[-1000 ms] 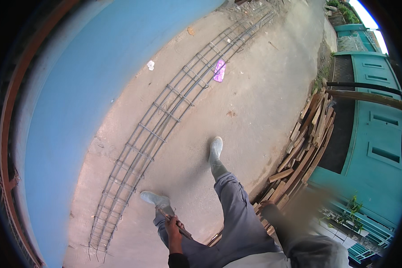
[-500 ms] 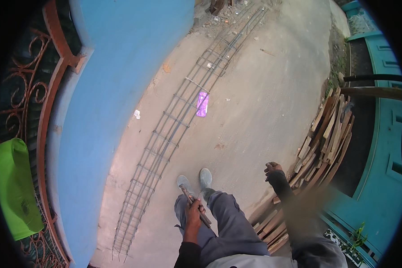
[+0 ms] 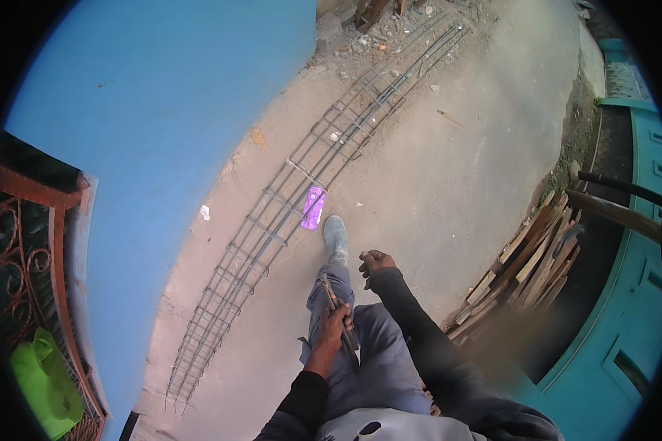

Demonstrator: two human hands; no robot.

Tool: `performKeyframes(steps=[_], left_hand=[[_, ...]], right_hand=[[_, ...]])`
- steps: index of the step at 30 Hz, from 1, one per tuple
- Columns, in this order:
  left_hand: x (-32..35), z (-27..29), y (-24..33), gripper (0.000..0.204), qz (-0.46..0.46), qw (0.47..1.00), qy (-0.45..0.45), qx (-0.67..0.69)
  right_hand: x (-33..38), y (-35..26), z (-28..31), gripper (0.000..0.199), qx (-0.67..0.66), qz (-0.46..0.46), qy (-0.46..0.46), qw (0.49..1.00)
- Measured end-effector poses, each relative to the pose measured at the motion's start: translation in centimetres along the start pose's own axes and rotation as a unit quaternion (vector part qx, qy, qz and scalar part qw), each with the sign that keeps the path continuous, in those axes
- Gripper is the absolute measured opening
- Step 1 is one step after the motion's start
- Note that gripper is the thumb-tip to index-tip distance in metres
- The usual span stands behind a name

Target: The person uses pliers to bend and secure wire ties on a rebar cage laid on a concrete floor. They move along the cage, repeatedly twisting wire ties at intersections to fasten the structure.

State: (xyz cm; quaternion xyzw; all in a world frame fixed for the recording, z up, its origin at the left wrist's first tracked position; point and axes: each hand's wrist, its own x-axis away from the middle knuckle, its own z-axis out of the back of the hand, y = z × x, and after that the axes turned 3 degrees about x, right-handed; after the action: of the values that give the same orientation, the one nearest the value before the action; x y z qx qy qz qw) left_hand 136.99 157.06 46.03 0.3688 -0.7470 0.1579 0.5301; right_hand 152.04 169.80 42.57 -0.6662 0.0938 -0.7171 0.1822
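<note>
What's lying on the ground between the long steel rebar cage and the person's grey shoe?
In the head view, a flat purple wrapper lies between the long steel rebar cage and the grey shoe, at the cage's edge.

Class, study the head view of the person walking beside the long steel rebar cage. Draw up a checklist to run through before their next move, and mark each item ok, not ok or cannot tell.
1. Tool gripped: the left hand is closed around a thin metal tool: ok.
2. Right hand free: it holds nothing, fingers loosely curled: ok.
3. Rebar cage lies flat on the concrete ground along the blue wall: ok.
4. Path ahead: a purple wrapper lies against the cage, just ahead of the front shoe: not ok.
5. Stacked timber planks on the right stand apart from the legs: ok.
6. Cage ties sound: cannot tell.
</note>
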Motion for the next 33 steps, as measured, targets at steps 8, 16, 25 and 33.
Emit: performKeyframes(steps=[8,16,25,33], left_hand=[[-8.4,-12.1,4.6,0.031,-0.136,0.936,0.044,-0.321],[-19.6,-20.1,6.5,0.048,-0.145,0.85,0.0,-0.506],[-47.8,-31.3,14.0,0.018,-0.256,0.795,0.192,-0.516],[-68.4,-33.1,17.7,0.029,-0.307,0.616,0.285,-0.667]], right_hand=[[-2.3,-4.7,3.2,0.052,0.042,0.0,-0.211,0.976],[-16.5,-13.9,14.0,0.051,-0.117,-0.161,-0.279,0.939],[-27.7,-20.0,21.9,0.039,-0.002,-0.267,-0.093,0.959],[-31.6,-25.3,22.8,0.045,-0.085,-0.266,-0.151,0.948]])
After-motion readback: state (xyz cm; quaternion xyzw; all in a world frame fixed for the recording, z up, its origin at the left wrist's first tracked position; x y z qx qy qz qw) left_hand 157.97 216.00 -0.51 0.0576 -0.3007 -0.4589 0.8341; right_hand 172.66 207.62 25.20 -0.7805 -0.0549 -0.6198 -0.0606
